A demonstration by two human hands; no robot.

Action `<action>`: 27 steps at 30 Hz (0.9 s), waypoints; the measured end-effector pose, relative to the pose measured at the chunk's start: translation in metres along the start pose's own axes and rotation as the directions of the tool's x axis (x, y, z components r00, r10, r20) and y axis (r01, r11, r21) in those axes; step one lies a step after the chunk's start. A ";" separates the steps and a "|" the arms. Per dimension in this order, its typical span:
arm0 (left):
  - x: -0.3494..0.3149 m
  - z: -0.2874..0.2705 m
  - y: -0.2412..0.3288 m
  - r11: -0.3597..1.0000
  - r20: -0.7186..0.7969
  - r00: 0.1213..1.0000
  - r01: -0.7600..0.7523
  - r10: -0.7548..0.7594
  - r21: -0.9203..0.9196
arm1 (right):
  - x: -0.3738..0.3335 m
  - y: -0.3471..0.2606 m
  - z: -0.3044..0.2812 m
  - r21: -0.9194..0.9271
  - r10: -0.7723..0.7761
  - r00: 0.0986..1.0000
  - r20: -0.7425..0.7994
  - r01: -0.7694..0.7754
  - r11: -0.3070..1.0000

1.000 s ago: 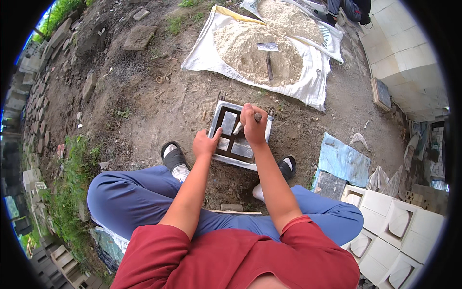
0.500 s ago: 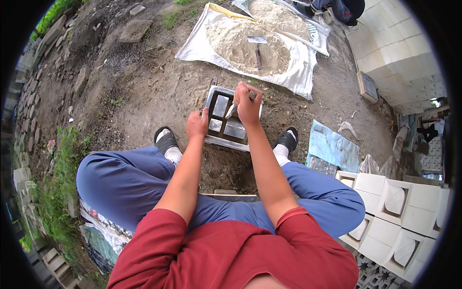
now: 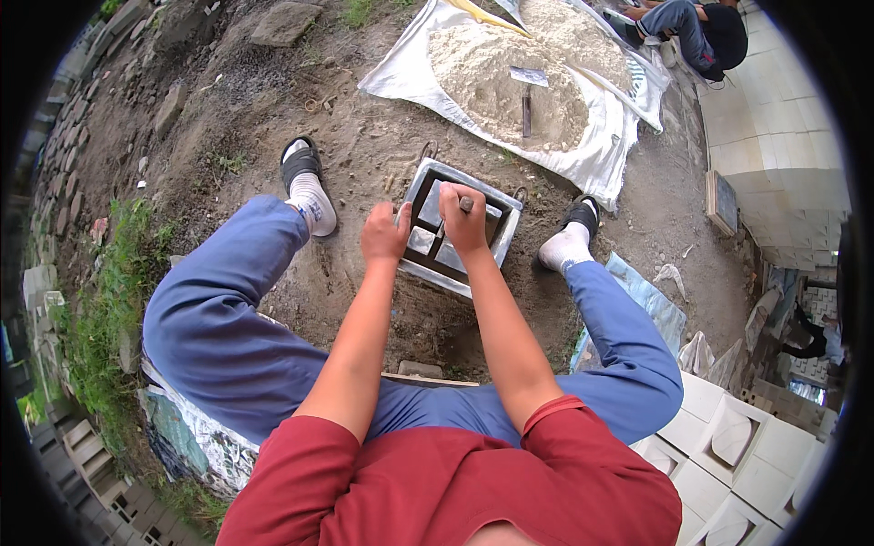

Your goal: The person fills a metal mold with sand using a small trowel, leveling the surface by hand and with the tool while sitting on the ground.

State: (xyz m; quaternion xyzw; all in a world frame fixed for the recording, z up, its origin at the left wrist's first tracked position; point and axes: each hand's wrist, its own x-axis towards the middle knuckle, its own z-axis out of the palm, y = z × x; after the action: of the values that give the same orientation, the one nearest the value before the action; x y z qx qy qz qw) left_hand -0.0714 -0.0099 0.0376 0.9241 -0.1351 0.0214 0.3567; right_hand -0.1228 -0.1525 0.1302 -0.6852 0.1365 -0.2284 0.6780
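A square grey metal mold [image 3: 482,187] with inner plates and dark gaps sits on the ground between my feet. My left hand [image 3: 384,232] is closed at its left rim, thumb up along the edge. Over the middle of the mold, my right hand [image 3: 462,223] is wrapped round a small tool with a round dark handle [image 3: 466,205]. The handle's end sticks up above the fist, and the tool's working end is hidden below the hand. One smooth plate [image 3: 421,239] shows between my hands.
Beyond the mold, pale sandy powder [image 3: 482,68] is heaped on white sacks [image 3: 583,164], with a flat-bladed tool [image 3: 528,100] on it. White hollow blocks [image 3: 710,428] stand at the right. Another person [image 3: 692,36] sits at the far right. Grass [image 3: 118,300] grows at the left.
My feet have shifted forward and wider apart. My right hand has moved slightly nearer to me within the mold; the tool's pale blade, visible before, is now hidden. The view has shifted a little.
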 end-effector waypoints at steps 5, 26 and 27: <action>0.000 -0.007 -0.007 0.999 0.056 0.998 0.006 -0.008 0.034 | 0.000 -0.028 0.009 0.038 -0.027 1.000 0.006 0.027 0.999; 0.001 0.000 -0.006 0.989 0.161 0.976 0.138 -0.144 0.052 | -0.006 -0.020 0.006 -0.131 0.023 1.000 -0.002 -0.023 0.991; -0.001 0.001 -0.008 0.990 0.156 0.978 0.133 -0.138 0.040 | -0.011 -0.027 0.006 -0.115 0.021 1.000 -0.005 -0.021 0.993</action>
State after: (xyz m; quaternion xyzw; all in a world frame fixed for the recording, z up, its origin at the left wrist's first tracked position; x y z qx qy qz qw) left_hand -0.0703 -0.0047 0.0318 0.9351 -0.0992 -0.0746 0.3320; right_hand -0.1324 -0.1409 0.1560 -0.7212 0.1581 -0.2144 0.6394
